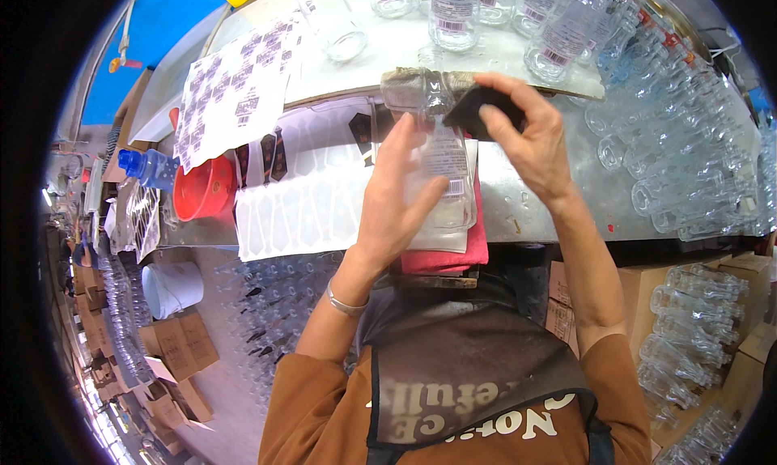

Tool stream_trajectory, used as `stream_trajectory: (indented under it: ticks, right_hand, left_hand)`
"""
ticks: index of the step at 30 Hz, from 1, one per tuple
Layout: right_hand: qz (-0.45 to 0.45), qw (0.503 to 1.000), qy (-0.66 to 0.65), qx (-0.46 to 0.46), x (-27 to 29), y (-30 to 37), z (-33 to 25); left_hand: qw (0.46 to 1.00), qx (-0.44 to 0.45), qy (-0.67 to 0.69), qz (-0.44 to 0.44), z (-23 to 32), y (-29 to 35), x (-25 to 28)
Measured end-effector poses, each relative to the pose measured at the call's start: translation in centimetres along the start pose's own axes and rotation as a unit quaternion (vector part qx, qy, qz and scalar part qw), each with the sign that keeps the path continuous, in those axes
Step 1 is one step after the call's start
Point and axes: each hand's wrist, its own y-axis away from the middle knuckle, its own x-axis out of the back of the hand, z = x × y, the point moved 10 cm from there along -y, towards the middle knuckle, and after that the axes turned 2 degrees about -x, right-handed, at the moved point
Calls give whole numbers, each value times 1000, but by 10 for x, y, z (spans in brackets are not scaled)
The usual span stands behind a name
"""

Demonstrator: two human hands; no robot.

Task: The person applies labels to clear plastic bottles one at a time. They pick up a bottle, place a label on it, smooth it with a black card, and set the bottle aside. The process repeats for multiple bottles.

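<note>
A clear glass bottle with a printed label lies on a red cloth in front of me, its neck pointing away. My left hand is at its left side, fingers stretched and apart, the thumb over the label. My right hand pinches a flat black piece between thumb and fingers, over the bottle's shoulder. Motion smears this piece a little. Left of the bottle lie sheets of tie-shaped decals, some of them black.
Several labelled bottles stand on a white board at the back. More clear bottles lie stacked at the right. A printed label sheet, a red bowl and a blue-capped plastic bottle are at the left. Cartons stand below.
</note>
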Motion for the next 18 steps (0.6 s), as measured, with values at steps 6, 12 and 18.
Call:
stream_trajectory:
  ticks: [6,12,18]
  right_hand:
    - [-66,971,180,143,-25,-18,-49]
    - [-167,927,285,179,-63,-17,-61]
    - [-347,861,346,132,-103,1,-66]
  left_hand:
    - [1000,-1,27,8,-2,2,-1]
    - [998,1,51,29,-2,4,2]
    - [997,15,52,-46,-2,32,-5]
